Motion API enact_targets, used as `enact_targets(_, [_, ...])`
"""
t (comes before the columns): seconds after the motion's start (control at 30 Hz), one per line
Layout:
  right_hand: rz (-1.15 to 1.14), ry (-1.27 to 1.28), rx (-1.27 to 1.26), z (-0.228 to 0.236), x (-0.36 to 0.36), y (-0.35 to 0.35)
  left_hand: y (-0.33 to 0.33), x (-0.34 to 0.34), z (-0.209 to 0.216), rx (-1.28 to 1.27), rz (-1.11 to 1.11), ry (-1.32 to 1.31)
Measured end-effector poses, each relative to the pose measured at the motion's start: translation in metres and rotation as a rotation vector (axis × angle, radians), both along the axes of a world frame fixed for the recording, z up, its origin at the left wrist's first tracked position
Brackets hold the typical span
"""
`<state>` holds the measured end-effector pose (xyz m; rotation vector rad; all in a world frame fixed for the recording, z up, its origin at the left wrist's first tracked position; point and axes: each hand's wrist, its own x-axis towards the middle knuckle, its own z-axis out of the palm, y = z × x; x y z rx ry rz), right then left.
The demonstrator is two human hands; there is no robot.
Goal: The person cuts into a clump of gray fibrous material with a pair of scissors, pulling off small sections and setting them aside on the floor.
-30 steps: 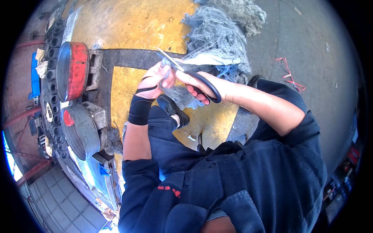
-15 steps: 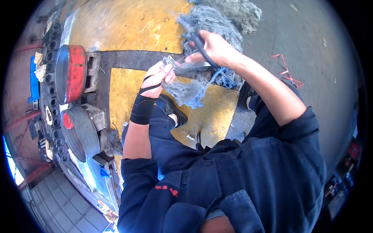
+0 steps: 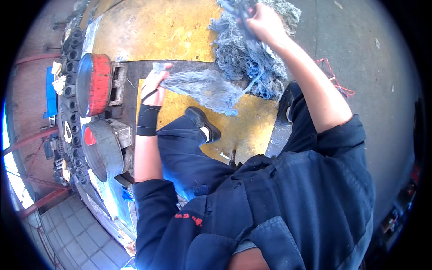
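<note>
My left hand (image 3: 154,84), with a black wrap at its wrist, is closed around one end of a bunch of grey-blue yarn (image 3: 200,87). The loose strands trail to the right above a yellow board, with blue threads reaching toward the pile. My right hand (image 3: 266,26) grips dark-handled scissors (image 3: 244,20) at the top of the view. Their blades point up and left and are blurred. Beneath that hand lies a big tangled heap of yarn (image 3: 245,60).
Yellow boards (image 3: 157,31) cover part of the floor. Two round drums (image 3: 100,83), partly red, stand at the left by concrete blocks. A row of dark rings (image 3: 72,92) runs behind them. Red strapping (image 3: 326,67) lies on the grey floor at the right.
My right hand with the scissors has moved up and away from my left hand. My left hand has shifted left, and the yarn bunch now stretches out longer from it.
</note>
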<state>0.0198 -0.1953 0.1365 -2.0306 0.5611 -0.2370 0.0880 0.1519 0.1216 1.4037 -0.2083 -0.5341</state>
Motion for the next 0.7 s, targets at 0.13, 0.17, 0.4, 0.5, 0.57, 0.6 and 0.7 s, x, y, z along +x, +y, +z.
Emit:
enact_targets(0.13, [-0.347, -0.148, -0.129, -0.003, -0.001, -0.047, 0.072, 0.031, 0.037, 0.239, 0.051, -0.324])
enact_targets(0.17, [-0.329, -0.3, -0.042, 0.003, -0.007, -0.046, 0.091, 0.034, 0.05, 0.349, 0.148, -0.353])
enact_targets(0.4, [-0.536, -0.175, 0.077, 0.035, -0.027, -0.047, 0.256, 0.033, 0.153, 1.174, 0.45, -0.572])
enact_targets(0.5, [-0.371, -0.436, 0.515, -0.022, -0.011, -0.103, 0.312, 0.026, 0.188, 1.055, 0.63, -0.289])
enact_targets(0.57, [-0.517, -0.323, 0.39, -0.026, -0.003, -0.101, 0.364, 0.016, 0.205, 0.737, 0.906, -0.143])
enact_targets(0.6, [-0.568, -0.297, 0.289, -0.039, 0.005, -0.112, 0.388, 0.011, 0.214, 0.502, 1.069, -0.074])
enact_targets(0.7, [-0.715, -0.526, 0.539, -0.058, 0.01, -0.136, 0.444, 0.008, 0.247, 0.114, 1.115, -0.166])
